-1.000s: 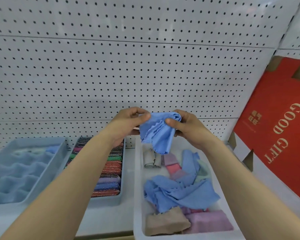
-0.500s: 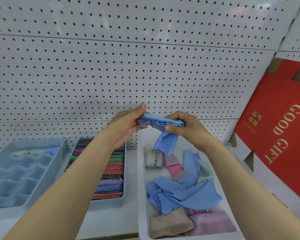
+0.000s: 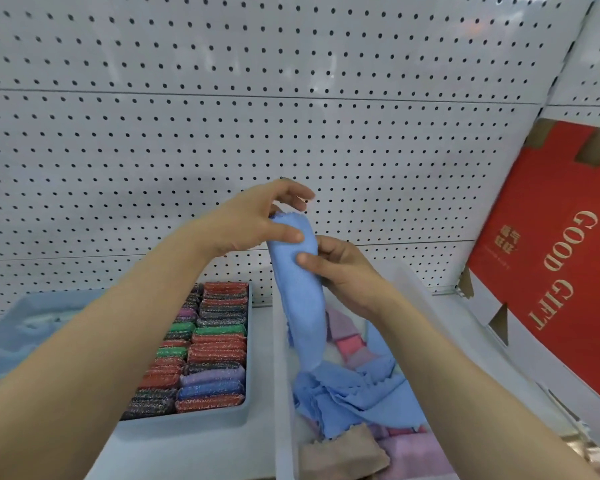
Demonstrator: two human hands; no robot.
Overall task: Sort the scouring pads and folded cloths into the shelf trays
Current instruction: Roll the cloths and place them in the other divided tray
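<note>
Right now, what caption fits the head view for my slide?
Left hand and right hand hold a blue cloth over the white tray, beside the pads.

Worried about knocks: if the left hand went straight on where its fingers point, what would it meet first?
Probably the pegboard: the left hand, holding the cloth, points right and away; nothing else shows beyond its fingertips. Depth unclear.

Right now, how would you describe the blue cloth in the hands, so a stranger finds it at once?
Find the clear tray, right of the grey tray of scouring pads. Above it, the left hand and right hand hold a blue cloth. Unlike the crumpled blue cloths below, it hangs as a narrow strip.
</note>
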